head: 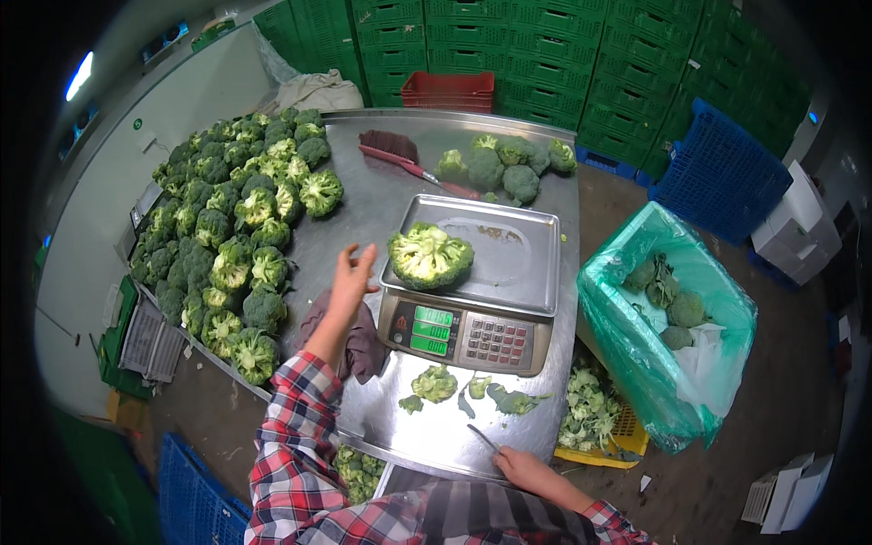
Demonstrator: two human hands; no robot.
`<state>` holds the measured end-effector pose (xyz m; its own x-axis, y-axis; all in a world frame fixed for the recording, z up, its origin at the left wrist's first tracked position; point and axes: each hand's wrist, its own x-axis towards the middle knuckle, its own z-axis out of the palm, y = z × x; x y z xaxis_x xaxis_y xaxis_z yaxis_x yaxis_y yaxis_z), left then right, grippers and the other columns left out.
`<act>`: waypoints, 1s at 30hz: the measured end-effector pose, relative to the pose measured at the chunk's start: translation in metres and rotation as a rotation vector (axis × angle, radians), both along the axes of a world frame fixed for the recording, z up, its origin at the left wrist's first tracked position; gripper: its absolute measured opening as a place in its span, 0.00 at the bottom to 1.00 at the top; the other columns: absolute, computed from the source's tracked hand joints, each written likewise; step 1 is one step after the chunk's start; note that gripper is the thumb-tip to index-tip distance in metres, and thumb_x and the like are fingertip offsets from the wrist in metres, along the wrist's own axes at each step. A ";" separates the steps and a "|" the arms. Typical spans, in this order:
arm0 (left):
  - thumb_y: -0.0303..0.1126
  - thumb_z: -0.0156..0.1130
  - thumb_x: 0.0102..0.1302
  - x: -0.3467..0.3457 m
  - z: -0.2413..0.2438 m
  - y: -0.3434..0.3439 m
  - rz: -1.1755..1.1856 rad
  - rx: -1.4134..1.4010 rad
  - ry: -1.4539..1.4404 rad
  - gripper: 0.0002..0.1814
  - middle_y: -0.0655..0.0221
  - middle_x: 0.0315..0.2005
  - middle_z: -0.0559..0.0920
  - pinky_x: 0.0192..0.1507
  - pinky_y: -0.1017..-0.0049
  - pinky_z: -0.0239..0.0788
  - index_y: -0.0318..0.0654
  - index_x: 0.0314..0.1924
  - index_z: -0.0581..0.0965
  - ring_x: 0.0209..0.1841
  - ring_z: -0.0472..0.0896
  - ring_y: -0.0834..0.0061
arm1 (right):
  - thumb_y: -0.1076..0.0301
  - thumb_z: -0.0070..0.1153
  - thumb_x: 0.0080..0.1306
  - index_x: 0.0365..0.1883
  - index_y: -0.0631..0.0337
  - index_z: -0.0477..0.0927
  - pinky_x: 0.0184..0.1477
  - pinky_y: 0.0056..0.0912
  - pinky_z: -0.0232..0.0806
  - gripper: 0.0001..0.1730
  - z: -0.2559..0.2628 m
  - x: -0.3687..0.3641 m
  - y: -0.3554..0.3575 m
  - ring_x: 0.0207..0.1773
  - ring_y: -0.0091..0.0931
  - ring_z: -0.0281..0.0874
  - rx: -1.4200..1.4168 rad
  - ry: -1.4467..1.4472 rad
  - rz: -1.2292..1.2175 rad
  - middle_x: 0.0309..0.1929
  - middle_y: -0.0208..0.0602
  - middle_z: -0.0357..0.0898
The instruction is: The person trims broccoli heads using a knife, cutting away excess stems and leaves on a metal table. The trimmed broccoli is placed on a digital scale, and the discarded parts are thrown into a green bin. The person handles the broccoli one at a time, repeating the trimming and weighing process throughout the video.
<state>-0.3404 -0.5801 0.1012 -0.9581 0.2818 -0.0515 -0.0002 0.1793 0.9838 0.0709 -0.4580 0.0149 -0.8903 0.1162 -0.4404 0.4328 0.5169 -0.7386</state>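
Observation:
A broccoli head [430, 256] lies stem side up on the left part of the steel pan [521, 272] of a digital scale [466, 331]. Just left of it is my left hand [353, 278], fingers apart and holding nothing. My right hand [521, 468] grips a small knife [482, 438] low over the table's front edge, its blade pointing up and left. Between the knife and the scale lie a trimmed broccoli floret [434, 383] and some cut leaves [514, 400]. A dark purple cloth [357, 346] is bunched beneath my left forearm.
A large broccoli pile [221, 225] covers the table's left side. Behind the scale are a red-handled brush [392, 155] and several broccoli heads [503, 165]. To the right stands a crate lined with green plastic [616, 334], beside a yellow crate [630, 436] of trimmings. Green crates [470, 34] are stacked behind.

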 end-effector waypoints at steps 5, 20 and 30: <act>0.63 0.52 0.60 -0.007 0.013 -0.023 0.012 -0.014 -0.058 0.41 0.62 0.46 0.69 0.29 0.74 0.72 0.36 0.61 0.61 0.38 0.72 0.76 | 0.57 0.42 0.68 0.36 0.64 0.71 0.39 0.54 0.66 0.17 0.004 -0.002 0.002 0.34 0.54 0.74 0.007 -0.025 0.004 0.28 0.61 0.75; 0.33 0.65 0.56 0.008 -0.005 0.030 -0.281 0.064 -0.077 0.40 0.51 0.43 0.76 0.26 0.71 0.76 0.37 0.64 0.54 0.33 0.81 0.64 | 0.56 0.41 0.67 0.43 0.66 0.73 0.44 0.47 0.65 0.20 -0.019 0.006 0.004 0.42 0.51 0.73 0.030 0.018 0.008 0.37 0.58 0.75; 0.44 0.50 0.69 -0.164 0.148 -0.126 0.181 0.834 0.241 0.35 0.53 0.61 0.62 0.58 0.57 0.60 0.35 0.68 0.48 0.58 0.68 0.56 | 0.54 0.49 0.66 0.31 0.65 0.76 0.35 0.35 0.66 0.20 -0.018 0.014 0.022 0.29 0.30 0.74 0.038 -0.048 -0.062 0.24 0.44 0.76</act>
<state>-0.5044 -0.7059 0.2491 -0.9499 -0.0192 0.3120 0.2650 -0.5791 0.7710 0.0849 -0.4365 -0.0028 -0.8591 0.1876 -0.4762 0.4989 0.5154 -0.6968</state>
